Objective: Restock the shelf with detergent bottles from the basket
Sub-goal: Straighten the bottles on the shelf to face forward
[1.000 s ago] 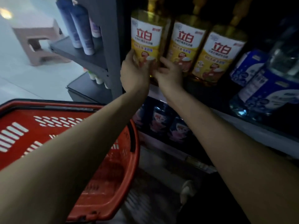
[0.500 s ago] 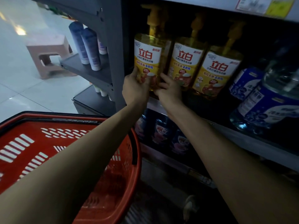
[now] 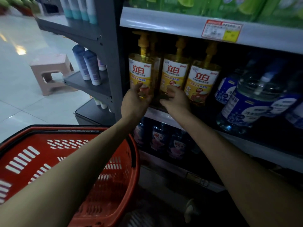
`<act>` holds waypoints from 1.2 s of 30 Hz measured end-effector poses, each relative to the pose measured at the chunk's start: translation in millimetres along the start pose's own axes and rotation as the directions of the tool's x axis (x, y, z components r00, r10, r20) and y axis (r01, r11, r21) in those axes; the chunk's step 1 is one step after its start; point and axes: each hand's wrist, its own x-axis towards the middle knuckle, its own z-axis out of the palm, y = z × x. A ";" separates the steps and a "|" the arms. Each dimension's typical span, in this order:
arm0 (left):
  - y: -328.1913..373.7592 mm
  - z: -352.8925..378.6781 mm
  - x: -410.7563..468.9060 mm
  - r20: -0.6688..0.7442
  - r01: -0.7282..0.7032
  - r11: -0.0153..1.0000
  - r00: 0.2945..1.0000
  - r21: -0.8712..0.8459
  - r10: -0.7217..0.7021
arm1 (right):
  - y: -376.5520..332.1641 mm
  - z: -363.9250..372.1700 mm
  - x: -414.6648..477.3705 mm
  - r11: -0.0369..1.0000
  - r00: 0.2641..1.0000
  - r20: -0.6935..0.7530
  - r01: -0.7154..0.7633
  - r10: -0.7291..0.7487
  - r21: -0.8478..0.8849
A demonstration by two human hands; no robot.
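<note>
A person's left hand (image 3: 133, 103) grips the leftmost yellow detergent bottle (image 3: 140, 72) of three standing on a store shelf (image 3: 155, 113), while the right hand (image 3: 177, 101) touches the foot of the middle bottle (image 3: 174, 72), its hold unclear. A red basket (image 3: 32, 141) sits at seven o'clock, blue-labelled jugs (image 3: 252, 102) at three o'clock, and a pink stool (image 3: 49, 69) at ten o'clock.

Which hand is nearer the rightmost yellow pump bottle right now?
Right. The right hand sits just left of the rightmost yellow pump bottle, at the middle bottle's base; the left hand is farther left, gripping the leftmost bottle.
</note>
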 end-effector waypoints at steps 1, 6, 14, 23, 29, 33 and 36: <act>4.0 -0.5 -4.8 0.014 -0.012 1.000 1.000 0.019 0.011 | -1.0 -7.6 -4.2 0.999 1.000 -0.003 0.021 -0.021 -0.031; 38.4 -8.6 -36.8 0.098 -0.100 0.985 0.991 0.139 0.087 | -3.3 -51.4 -34.6 0.978 0.993 -0.040 0.100 -0.109 -0.184; 86.7 -22.4 -89.5 0.283 -0.267 0.910 0.943 0.316 0.178 | 0.8 -122.8 -92.1 0.949 0.987 -0.037 0.142 -0.159 -0.282; 162.7 8.5 -117.5 0.425 -0.351 0.890 0.881 0.292 0.208 | 14.2 -185.9 -121.0 0.965 0.985 -0.147 0.051 -0.091 -0.258; 196.8 56.6 -115.0 0.435 -0.236 0.968 0.883 0.091 0.174 | 33.0 -218.2 -113.5 0.964 0.967 -0.255 -0.051 -0.018 -0.260; 200.3 88.8 -116.1 0.361 -0.156 0.985 0.917 -0.066 0.170 | 48.0 -234.2 -105.4 0.962 0.951 -0.306 -0.128 0.050 -0.241; 196.6 113.7 -115.2 0.324 -0.102 0.978 0.933 -0.183 0.158 | 60.7 -244.8 -93.5 0.957 0.932 -0.348 -0.184 0.098 -0.224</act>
